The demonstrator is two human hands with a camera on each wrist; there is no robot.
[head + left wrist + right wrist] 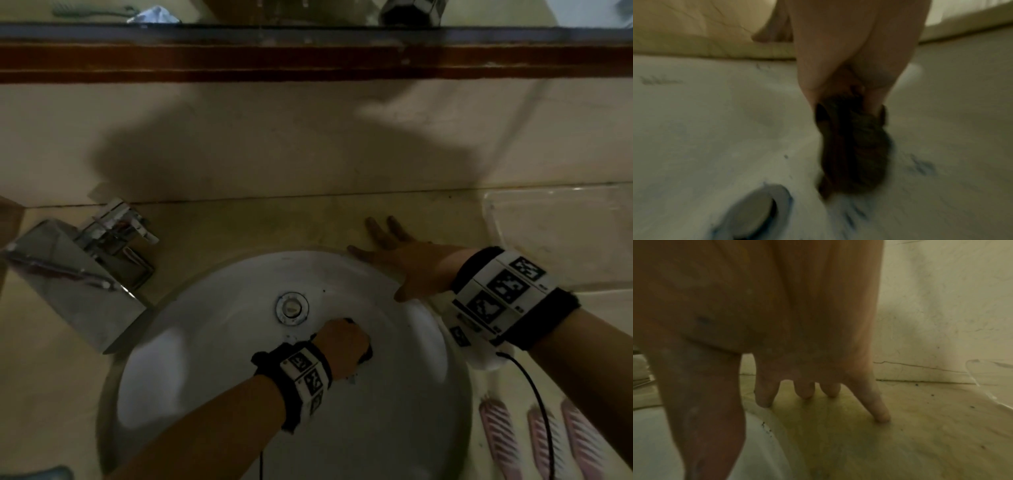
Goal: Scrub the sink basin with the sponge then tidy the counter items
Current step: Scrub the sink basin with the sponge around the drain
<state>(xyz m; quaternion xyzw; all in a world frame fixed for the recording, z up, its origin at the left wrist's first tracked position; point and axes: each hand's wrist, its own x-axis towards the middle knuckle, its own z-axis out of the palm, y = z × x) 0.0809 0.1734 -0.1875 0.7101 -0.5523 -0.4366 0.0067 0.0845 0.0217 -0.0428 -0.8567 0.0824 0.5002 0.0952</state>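
Observation:
A round white sink basin (212, 359) sits in a beige counter, with a metal drain (292, 307) near its middle. My left hand (346, 346) is inside the basin just right of the drain (754, 214), gripping a dark sponge (855, 149) and pressing it on the white surface (715, 123). Only dark edges of the sponge (365, 354) show past my fist in the head view. My right hand (394, 253) lies flat on the counter at the basin's far right rim, fingers (877, 410) spread and straight, thumb over the basin edge.
A chrome faucet (78, 274) stands at the basin's left. A clear plastic tray (561, 226) rests on the counter at the right. Pink striped items (500, 438) lie at the lower right. A dark wooden ledge (308, 61) runs along the wall above.

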